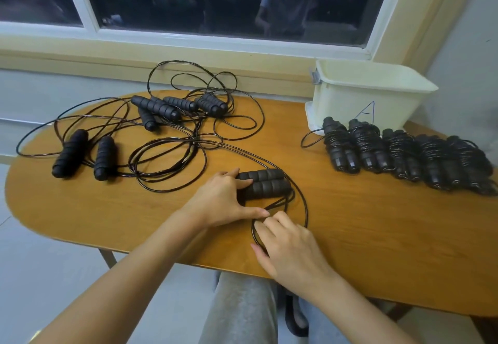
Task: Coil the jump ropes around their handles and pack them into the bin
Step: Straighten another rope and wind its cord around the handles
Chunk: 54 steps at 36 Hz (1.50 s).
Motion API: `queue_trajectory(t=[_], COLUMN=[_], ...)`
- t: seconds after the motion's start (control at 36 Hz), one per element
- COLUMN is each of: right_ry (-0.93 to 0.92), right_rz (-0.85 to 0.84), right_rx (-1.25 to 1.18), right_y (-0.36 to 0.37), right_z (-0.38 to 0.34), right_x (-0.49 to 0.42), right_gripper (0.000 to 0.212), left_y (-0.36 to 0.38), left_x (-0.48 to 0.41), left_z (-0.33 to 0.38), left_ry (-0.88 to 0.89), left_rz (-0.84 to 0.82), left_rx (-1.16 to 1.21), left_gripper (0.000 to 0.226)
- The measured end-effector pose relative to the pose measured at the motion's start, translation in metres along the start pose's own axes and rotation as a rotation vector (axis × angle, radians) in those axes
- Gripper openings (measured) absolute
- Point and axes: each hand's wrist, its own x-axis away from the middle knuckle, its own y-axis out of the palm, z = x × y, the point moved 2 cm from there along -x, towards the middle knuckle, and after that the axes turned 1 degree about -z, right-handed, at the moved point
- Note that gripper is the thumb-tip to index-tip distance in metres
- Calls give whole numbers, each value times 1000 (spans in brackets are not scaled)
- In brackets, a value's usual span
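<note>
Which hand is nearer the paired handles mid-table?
Left. The left hand lies on the paired handles, fingers touching them; the right hand sits closer to the person, holding the rope loop, clear of the handles.

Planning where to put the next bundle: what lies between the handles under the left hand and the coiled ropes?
Head view: the cord loops close beside the handles; beyond it, bare table up to the coiled ropes.
</note>
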Motion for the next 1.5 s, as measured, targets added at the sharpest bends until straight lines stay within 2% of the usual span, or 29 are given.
queue_trajectory(t=[0.08,0.25,0.33,0.47,0.58,0.64,0.81,0.89,0.97,1.06,1.22,1.33,1.44,1.5], right_ry=[2,-26,-66,-18,149,220,181,142,158,158,-42,-86,-95,-96], right_rz=[2,-27,-48,1,30,14,48,56,45,116,146,147,128,111], right_rx=[36,-119,-93,62,122,122,101,125,93,45,88,149,184,202], right_y=[0,-5,-8,-23,-34,-36,-28,-23,-22,-23,-12,0,5,7], right_z=[-3,42,73,117,142,149,141,141,139,125,63,30,17,14], right_x=[1,13,24,40,55,61,52,53,56,57,42,29,20,18], right_gripper=[35,16,17,27,30,24,30,16,30,21,26,36,39,33], left_y=[1,7,10,14,16,17,18,18,17,18,14,10,7,5], left_x=[-1,-4,-3,-4,-3,-4,-9,-15,-20,-20,-18,-15,-12,-12], left_z=[-1,-25,-31,-30,-28,-27,-11,-3,-1,-1,2,8,15,18], left_ry=[12,125,169,191,173,165,73,16,-18,-19,-44,-95,-109,-100], left_rz=[21,76,123,224,247,256,296,314,329,332,270,158,43,1], left_rx=[-10,-28,-19,-41,-53,-67,-79,-82,-79,-102,-129,-84,-33,-30], left_gripper=[93,54,50,49,49,48,49,49,48,48,50,63,103,117])
